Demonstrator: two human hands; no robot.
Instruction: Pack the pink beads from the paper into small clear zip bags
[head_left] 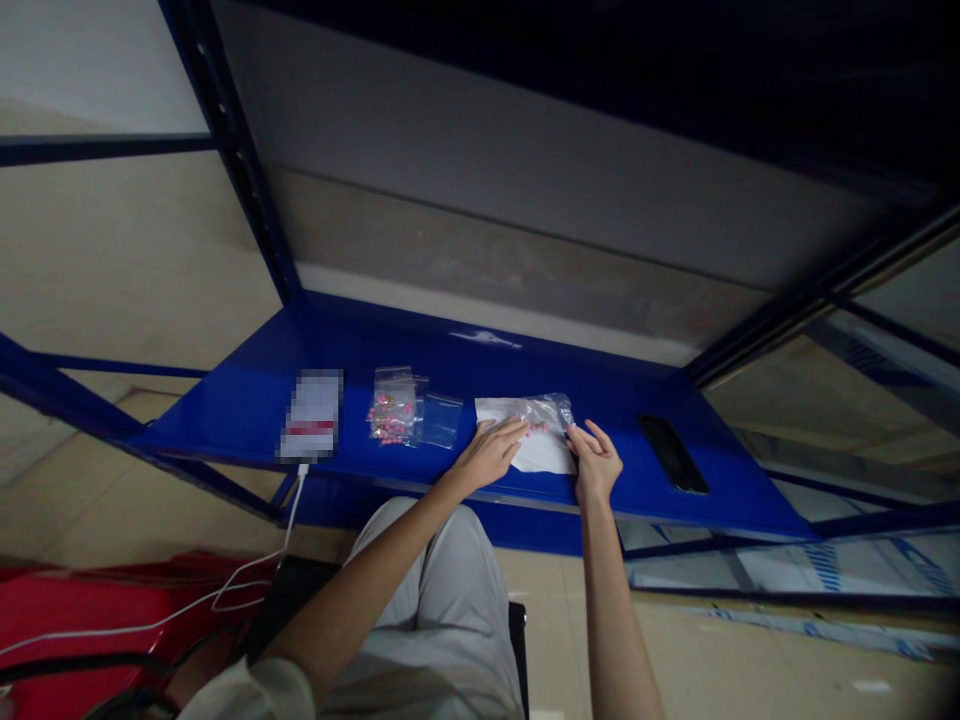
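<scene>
A sheet of white paper (544, 457) lies on the blue shelf, with a clear plastic bag (551, 408) over its far part. Small pink pieces (538, 428) show at the bag, between my hands. My left hand (489, 457) rests on the paper's left side, its fingers stretched toward the pink pieces. My right hand (598, 462) has thumb and index finger closed at the bag's right edge, the other fingers loosely bent. To the left of my left hand lie small zip bags with pink pieces (391, 408) and an empty-looking clear zip bag (440, 421).
The blue metal shelf (420, 330) has uprights at both sides and another level overhead. A black phone (673, 455) lies on the right. At the left is a blurred-out white device (311, 415) with a white cable (289, 530). Something red (90, 610) stands at lower left.
</scene>
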